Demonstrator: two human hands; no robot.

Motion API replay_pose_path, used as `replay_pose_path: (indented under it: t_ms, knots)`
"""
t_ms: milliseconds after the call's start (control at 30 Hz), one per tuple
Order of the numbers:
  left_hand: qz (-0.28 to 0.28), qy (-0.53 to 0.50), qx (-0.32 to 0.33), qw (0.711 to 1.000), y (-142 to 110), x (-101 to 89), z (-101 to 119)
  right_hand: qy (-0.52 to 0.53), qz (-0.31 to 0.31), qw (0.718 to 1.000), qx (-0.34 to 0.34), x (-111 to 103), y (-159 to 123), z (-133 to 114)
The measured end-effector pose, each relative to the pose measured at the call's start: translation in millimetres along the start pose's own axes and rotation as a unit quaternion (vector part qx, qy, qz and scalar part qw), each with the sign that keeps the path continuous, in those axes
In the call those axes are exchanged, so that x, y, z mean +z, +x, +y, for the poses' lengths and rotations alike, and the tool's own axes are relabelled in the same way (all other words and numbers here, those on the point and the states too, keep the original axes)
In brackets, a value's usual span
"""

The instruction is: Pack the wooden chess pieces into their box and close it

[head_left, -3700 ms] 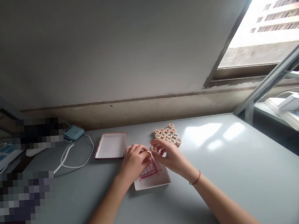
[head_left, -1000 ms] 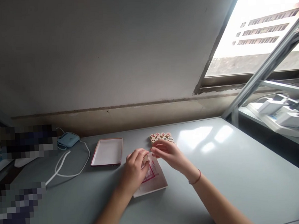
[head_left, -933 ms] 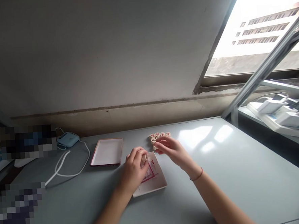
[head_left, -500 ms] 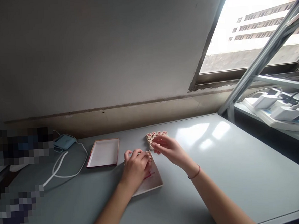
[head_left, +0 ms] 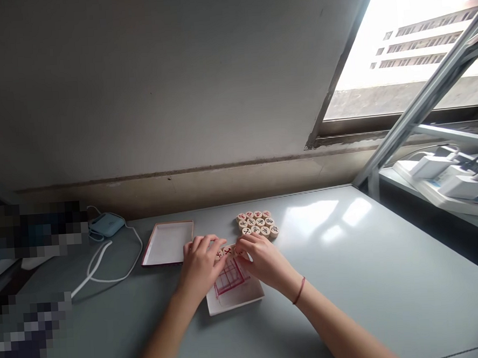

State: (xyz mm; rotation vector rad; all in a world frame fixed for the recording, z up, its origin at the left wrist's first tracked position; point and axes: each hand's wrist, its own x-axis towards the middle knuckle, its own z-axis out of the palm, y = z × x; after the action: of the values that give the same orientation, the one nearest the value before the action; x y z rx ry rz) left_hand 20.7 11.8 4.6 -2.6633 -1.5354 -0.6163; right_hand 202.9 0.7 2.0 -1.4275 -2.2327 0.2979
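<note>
Grey desk [head_left: 389,256] carries a shallow box [head_left: 246,294], left hand [head_left: 198,265] and right hand [head_left: 264,258] curled at its far-edge xiangqi pieces [head_left: 228,251], grips unclear, where bumping knuckles could skew them.

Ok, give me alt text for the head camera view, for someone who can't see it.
A left hand and a right hand are at round pieces lined up at the far end of a shallow box marked with red lines. More pieces sit in rows beyond, on a grey table; an open tray lies to the left.
</note>
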Motion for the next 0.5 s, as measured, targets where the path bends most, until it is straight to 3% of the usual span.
replay_pose_path:
  t_ms: [267, 500]
  knots:
    - [-0.063, 0.0, -0.059, 0.996, -10.4, -16.1, -21.1, -0.041, 0.015, 0.999, -0.006, 14.6, 0.5, 5.6]
    - [-0.133, 0.017, -0.096, 0.986, -12.1, -20.0, -14.9, -0.019, 0.036, 0.999, 0.014, 10.2, 0.9, 1.1]
